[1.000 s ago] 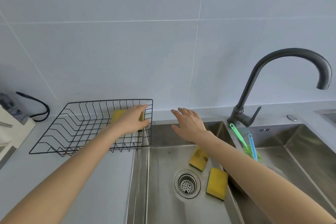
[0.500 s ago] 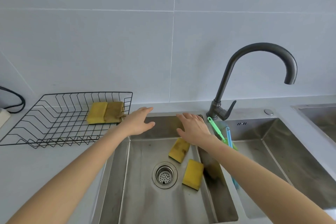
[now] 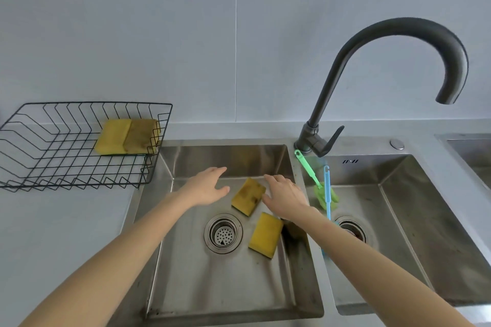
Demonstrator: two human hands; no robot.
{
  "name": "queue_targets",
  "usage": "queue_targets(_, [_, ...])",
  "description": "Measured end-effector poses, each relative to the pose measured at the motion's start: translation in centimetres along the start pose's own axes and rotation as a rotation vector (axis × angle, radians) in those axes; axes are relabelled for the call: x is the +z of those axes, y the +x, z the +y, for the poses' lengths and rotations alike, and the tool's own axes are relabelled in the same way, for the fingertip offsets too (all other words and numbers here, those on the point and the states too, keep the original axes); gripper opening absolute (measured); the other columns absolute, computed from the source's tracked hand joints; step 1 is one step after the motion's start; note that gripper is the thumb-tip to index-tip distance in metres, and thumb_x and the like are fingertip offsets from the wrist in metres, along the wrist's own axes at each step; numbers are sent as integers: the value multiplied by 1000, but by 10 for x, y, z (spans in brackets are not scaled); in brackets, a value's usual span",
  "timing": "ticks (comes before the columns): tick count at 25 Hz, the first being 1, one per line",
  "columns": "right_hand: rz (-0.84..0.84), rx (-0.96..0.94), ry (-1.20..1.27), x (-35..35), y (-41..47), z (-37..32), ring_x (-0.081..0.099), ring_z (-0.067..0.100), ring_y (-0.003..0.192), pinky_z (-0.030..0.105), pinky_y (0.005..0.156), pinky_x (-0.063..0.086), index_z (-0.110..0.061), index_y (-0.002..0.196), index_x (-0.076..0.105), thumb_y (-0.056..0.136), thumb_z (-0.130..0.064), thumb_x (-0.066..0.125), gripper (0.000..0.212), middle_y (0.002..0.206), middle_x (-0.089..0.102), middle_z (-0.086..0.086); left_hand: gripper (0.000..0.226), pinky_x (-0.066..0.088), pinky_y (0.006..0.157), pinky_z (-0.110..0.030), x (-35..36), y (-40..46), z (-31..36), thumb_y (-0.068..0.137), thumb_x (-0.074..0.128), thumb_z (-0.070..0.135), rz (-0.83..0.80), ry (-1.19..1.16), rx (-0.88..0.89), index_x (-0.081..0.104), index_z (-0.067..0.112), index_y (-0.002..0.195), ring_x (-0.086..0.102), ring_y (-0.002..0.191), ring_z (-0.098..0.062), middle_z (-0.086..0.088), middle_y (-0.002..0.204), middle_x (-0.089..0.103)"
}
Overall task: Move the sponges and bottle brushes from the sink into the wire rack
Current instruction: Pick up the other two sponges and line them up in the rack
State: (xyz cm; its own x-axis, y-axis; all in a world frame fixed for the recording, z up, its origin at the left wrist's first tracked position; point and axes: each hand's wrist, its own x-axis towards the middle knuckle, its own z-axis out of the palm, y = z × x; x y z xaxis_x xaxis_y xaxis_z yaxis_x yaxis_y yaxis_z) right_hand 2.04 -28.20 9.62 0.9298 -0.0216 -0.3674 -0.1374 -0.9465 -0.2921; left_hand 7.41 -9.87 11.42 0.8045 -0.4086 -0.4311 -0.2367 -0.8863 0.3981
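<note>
Two sponges (image 3: 127, 136) already lie in the wire rack (image 3: 66, 146) at upper left. Two more sponges (image 3: 256, 216) remain in the centre sink (image 3: 225, 287); green brush (image 3: 316, 183) and blue brush (image 3: 327, 191) wait right. Left hand (image 3: 206, 188) and right hand (image 3: 285, 196) hover spread, empty.

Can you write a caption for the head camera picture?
Both hands, left and right, reach for a sponge in the sink.

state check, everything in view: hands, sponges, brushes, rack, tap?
left hand: open, empty, over the left basin
right hand: open, empty, beside the upper sponge
upper sponge: flat on basin floor
lower sponge: flat, by the drain
two sponges: in the wire rack, side by side
green brush: leaning in right basin
blue brush: leaning in right basin
tap: no water running
</note>
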Motion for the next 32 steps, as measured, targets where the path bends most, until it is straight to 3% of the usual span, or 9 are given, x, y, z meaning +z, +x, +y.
queue_targets(6, [-259,223,158,51,6,14,54,34,113,38,88,47,1,122,46,95,-25,42,38,126,50,18,63,23,117,-38,38,27,-12,92,46,31,-97,-24,-34,20,10,146,25,142,-25,-11,154,25])
queue_targets(9, [-349,316,208,81,7,19,55,32,96,37,87,49,-4,80,50,95,-25,42,27,97,57,15,63,27,115,-40,54,40,-16,91,47,33,-132,-56,-66,22,11,145,29,140,-26,-11,153,28])
queue_targets(10, [-362,342,222,89,8,21,54,33,98,36,88,48,-4,78,48,95,-25,41,28,97,57,15,63,28,115,-39,59,43,-17,91,47,33,-139,-69,-73,22,11,145,30,140,-27,-11,153,28])
queue_targets(13, [-345,419,251,107,11,21,50,36,118,37,94,44,5,119,46,96,-27,38,40,129,47,22,63,28,114,-37,71,52,-19,91,49,31,-140,-103,-100,24,9,144,31,139,-27,-13,152,31])
queue_targets(15, [-300,466,251,115,12,21,47,37,122,39,97,43,6,130,36,97,-28,38,48,135,40,23,62,28,113,-36,79,58,-18,91,49,30,-139,-119,-121,25,8,144,33,138,-28,-15,151,32])
queue_targets(23, [-234,569,331,141,15,24,44,36,125,39,101,40,5,145,5,98,-25,39,65,140,31,24,63,33,108,-39,102,87,-18,90,50,32,-103,-185,-216,27,5,142,38,133,-34,-19,145,37])
queue_targets(32, [-197,620,452,149,21,31,43,37,126,43,98,42,-2,143,12,92,-24,52,69,140,34,21,68,34,108,-43,120,115,-19,90,51,35,-87,-288,-348,23,3,142,34,134,-36,-20,146,34])
